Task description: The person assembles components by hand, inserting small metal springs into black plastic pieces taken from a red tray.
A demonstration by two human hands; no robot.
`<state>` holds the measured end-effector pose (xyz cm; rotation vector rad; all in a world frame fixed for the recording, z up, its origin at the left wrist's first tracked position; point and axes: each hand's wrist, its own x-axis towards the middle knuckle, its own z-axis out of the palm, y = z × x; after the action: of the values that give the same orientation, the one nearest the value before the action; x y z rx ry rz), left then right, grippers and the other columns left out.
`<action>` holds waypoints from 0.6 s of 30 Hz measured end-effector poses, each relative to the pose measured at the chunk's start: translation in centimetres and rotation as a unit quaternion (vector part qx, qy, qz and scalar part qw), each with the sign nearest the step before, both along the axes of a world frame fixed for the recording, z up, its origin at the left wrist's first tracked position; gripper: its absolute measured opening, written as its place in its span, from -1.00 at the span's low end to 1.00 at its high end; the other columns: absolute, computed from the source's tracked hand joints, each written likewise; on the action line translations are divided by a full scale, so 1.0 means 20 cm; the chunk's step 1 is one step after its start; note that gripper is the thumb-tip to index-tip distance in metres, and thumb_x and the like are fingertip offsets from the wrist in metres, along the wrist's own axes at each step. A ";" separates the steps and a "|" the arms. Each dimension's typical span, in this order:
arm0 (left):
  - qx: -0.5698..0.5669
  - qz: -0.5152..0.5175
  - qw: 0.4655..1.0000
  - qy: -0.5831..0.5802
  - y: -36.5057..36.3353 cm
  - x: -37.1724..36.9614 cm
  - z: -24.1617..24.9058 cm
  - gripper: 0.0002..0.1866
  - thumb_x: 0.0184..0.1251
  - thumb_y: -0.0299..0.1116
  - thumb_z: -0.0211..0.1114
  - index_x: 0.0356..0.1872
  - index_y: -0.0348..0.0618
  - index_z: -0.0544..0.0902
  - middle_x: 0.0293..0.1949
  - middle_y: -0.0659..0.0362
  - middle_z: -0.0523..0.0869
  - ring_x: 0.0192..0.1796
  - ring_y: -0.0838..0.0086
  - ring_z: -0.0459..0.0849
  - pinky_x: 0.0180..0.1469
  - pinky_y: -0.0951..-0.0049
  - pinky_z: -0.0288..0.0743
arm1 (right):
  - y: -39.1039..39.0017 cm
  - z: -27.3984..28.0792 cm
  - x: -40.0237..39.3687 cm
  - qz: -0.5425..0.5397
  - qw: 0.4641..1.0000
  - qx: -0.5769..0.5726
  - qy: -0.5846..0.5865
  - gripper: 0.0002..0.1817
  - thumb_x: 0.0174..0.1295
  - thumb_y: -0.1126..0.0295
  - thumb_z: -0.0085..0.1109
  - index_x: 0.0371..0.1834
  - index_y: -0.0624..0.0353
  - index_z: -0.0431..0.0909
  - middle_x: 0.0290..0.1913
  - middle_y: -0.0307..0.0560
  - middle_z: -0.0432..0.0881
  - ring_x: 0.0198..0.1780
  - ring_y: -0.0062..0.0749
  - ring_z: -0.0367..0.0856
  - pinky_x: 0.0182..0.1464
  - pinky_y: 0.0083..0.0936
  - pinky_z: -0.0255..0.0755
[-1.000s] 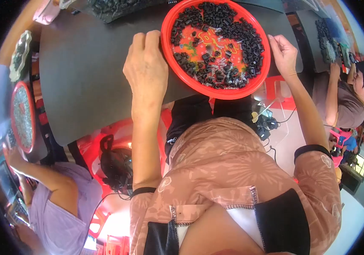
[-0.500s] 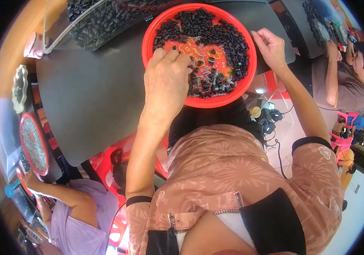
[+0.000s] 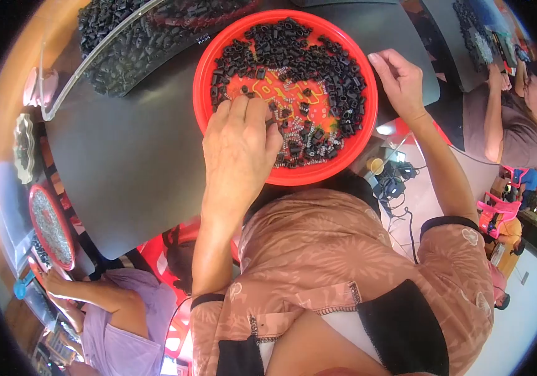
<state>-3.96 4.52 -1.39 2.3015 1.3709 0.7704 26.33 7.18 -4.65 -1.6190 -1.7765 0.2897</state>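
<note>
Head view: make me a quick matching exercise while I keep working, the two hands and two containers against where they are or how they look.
1. Left hand
2. Right hand
3. Round tray
4. Clear-walled bin

A. Just outside the tray's right rim
B. At the upper left of the view, heaped with black parts
C. Back upward, reaching in over the tray's near-left rim
D. Red, with loose black pieces and spring-like coils inside

Pairs: 1-C, 2-A, 3-D, 4-B

views: 1 | head-worn | faces down and forward over wearer's shirt [image 3: 318, 244] to red tray [image 3: 309, 176] | close, wide-angle
</note>
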 end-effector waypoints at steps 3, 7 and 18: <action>0.002 0.021 0.998 -0.052 -0.02 -0.01 -0.03 -0.84 0.04 -0.55 0.35 -0.35 -0.24 0.56 -0.41 0.11 0.60 -0.34 0.25 0.58 -0.27 0.26 0.46 | 0.00 0.03 -0.03 0.003 0.999 -0.038 0.019 -0.76 0.31 0.26 0.27 -0.32 0.25 0.62 -0.60 -0.23 0.52 -0.56 -0.70 0.37 -0.47 -0.68 0.32; 0.035 0.044 0.988 -0.141 -0.04 -0.02 -0.08 -0.81 -0.02 -0.61 0.37 -0.37 -0.22 0.56 -0.41 0.13 0.63 -0.39 0.26 0.56 -0.34 0.29 0.46 | 0.00 0.01 -0.04 -0.023 0.995 0.024 0.090 -0.82 0.30 0.33 0.27 -0.30 0.24 0.63 -0.54 -0.25 0.55 -0.53 -0.71 0.38 -0.45 -0.69 0.31; 0.048 0.051 0.984 -0.163 -0.04 -0.02 -0.08 -0.78 0.00 -0.64 0.36 -0.28 -0.18 0.67 -0.39 0.18 0.68 -0.43 0.38 0.55 -0.36 0.39 0.44 | -0.12 0.19 -0.44 0.264 0.960 -0.035 -0.090 -0.80 0.18 0.40 0.31 -0.14 0.16 0.61 -0.31 -0.08 0.55 -0.41 -0.20 0.54 -0.40 -0.39 0.36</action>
<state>-4.42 3.72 -3.05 2.0672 1.3308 1.2080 17.62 4.84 -0.88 -1.2183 -2.3500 0.4640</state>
